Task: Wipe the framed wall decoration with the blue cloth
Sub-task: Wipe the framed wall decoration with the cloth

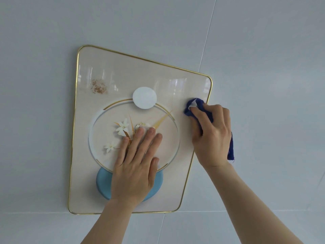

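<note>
The framed wall decoration [98, 64] hangs tilted on a pale tiled wall, with a thin gold frame, cream glossy face, white flowers in a ring, a white disc and a blue shape. A brownish smudge [98, 86] sits on its upper left. My left hand [135, 166] lies flat on the picture's lower middle, fingers spread a little. My right hand [212, 136] grips the dark blue cloth [195, 104] and presses it against the decoration's right edge, just below the top right corner. One end of the cloth hangs behind my wrist.
The pale grey wall tiles [263, 85] surround the frame, with thin grout lines running diagonally at the upper right and horizontally below the frame. Nothing else hangs on the wall in view.
</note>
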`<state>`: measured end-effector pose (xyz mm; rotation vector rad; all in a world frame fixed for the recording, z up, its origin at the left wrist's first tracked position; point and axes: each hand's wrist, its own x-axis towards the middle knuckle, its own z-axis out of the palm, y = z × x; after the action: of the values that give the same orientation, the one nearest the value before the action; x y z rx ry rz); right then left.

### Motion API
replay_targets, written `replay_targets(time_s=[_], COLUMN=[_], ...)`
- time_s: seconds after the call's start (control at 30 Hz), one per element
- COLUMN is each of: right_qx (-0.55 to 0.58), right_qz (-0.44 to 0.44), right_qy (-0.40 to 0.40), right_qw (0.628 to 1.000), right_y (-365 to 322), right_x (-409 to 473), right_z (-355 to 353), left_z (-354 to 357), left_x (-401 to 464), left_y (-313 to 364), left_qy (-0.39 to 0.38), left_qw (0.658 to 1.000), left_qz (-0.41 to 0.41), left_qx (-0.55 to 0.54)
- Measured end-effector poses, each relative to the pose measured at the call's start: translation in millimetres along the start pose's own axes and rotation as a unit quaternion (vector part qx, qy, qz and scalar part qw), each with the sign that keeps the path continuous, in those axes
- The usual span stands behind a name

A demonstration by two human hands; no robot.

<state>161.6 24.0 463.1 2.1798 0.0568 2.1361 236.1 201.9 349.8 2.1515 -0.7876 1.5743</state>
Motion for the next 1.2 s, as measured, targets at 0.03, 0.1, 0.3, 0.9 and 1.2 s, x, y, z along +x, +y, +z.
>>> replay_targets(time_s=[0.03, 0.1, 0.3, 0.9, 1.2], right_qx=[-0.001, 0.002, -0.03, 0.213, 0.121], right_qz=[0.006, 0.034, 0.116, 0.221, 0.04], right_qy=[-0.004, -0.002, -0.059, -0.036, -0.002], right_qw=[1.0, 0.999, 0.991, 0.951, 0.992], right_y=[-2.6, -12.7, -38.3, -131.3, -175.4], right_x=[0.0, 0.3, 6.5, 61.1, 60.1], right_z=[0.1, -0.9, -19.2, -29.7, 47.6], left_z=[-0.4, -2.5, -22.5, -81.9, -69.3], left_x=[0.5, 0.7, 3.6, 18.0, 13.5], left_y=[-0.2, 0.0, 3.0, -114.0, -126.4], left_qy=[-0.002, -0.006, -0.042, -0.028, -0.042], left_qw=[1.0, 1.0, 0.997, 0.978, 0.982], left_qz=[0.0, -0.002, -0.009, -0.165, -0.148], left_qx=[0.0, -0.007, -0.058, -0.126, -0.113])
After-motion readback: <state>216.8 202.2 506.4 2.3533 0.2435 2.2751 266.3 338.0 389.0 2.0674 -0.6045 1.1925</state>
